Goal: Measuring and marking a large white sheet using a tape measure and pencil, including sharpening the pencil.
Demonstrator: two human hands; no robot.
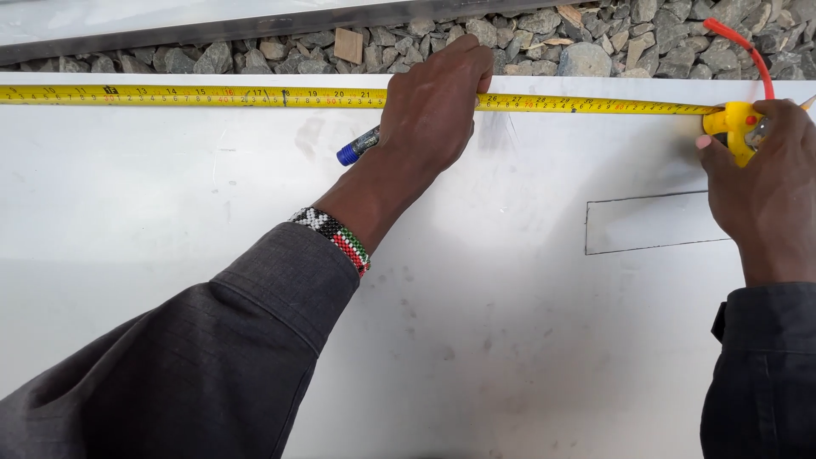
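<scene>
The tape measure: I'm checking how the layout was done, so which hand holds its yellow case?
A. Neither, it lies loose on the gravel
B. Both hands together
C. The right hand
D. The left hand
C: the right hand grips the yellow case at the sheet's right end, while the left hand, holding a blue-capped marker, presses the tape blade onto the white sheet.

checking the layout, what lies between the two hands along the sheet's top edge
In the head view, only the yellow tape measure blade spans from the left hand to the right hand, over bare white sheet.
</scene>
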